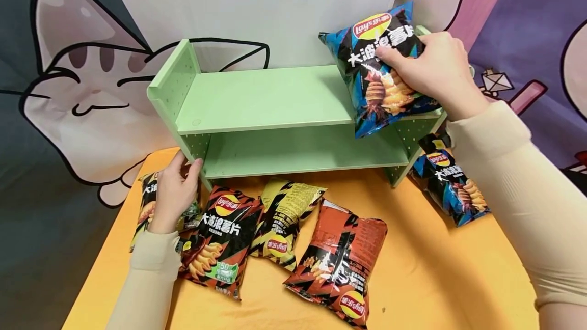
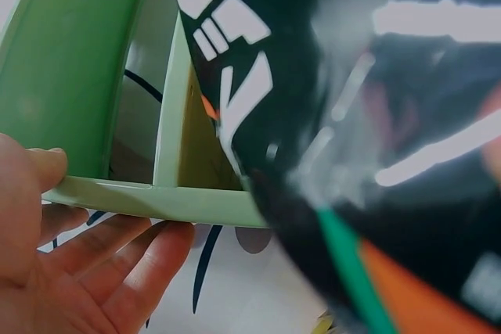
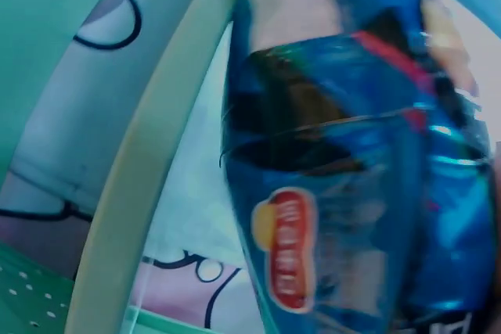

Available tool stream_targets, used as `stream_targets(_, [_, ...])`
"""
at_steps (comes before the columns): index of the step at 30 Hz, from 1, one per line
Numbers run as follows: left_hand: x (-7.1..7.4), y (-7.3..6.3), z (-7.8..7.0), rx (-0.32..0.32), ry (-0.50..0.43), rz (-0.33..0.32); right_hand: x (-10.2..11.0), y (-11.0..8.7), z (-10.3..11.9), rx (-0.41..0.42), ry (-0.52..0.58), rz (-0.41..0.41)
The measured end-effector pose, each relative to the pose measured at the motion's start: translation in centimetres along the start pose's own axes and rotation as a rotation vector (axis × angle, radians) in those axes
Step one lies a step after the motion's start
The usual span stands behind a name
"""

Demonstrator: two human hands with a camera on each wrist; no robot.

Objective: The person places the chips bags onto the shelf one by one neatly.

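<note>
My right hand [image 1: 435, 73] grips a blue and black bag of potato chips [image 1: 371, 57] by its right side, over the right end of a pale green two-tier shelf [image 1: 270, 98]. The bag's lower corner hangs past the front edge of the upper board. In the right wrist view the blue bag [image 3: 337, 217] is blurred beside a green shelf edge [image 3: 149, 138]. Low on the left, my left hand [image 1: 174, 192] holds the shelf's left side panel; in the left wrist view, the thumb and fingers of that hand [image 2: 94, 256] lie on opposite sides of the panel edge [image 2: 172, 202].
On the orange cloth [image 1: 412, 279] lie a red and black chip bag [image 1: 224, 241], a yellow one [image 1: 284, 218], a red one face down [image 1: 341, 261] and a dark one [image 1: 149, 197] partly behind my left arm. Another blue bag [image 1: 451, 180] lies right of the shelf. A cartoon-printed curtain [image 1: 91, 90] hangs behind.
</note>
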State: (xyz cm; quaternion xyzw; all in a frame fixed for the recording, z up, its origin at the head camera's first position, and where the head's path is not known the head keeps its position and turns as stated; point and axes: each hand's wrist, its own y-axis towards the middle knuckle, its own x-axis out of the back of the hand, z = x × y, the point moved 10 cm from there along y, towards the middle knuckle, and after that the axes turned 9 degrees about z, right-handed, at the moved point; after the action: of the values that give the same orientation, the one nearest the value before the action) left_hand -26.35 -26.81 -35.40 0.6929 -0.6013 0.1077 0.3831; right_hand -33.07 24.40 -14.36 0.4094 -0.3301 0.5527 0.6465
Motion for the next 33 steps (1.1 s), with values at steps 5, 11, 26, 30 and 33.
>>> stream_targets(5, [-0.1, -0.1, -0.1, 0.0, -0.001, 0.002, -1.1, 2.1, -0.2, -0.075, -0.113, 0.026])
stream_targets(11, [-0.3, -0.1, -0.3, 0.002, -0.014, 0.019, -2.0, 3.4, -0.9, -0.127, -0.171, 0.063])
stream_targets(26, [-0.6, 0.1, -0.6, 0.005, -0.015, 0.024, -5.3, 4.0, -3.4, -0.184, -0.255, 0.532])
stream_targets(30, [-0.5, 0.1, -0.6, 0.006, -0.013, 0.021, -5.0, 3.9, -3.3, -0.165, -0.258, 0.515])
stream_targets(33, [-0.6, 0.1, -0.6, 0.01, -0.011, 0.018, -4.4, 3.9, -2.8, -0.139, -0.268, 0.45])
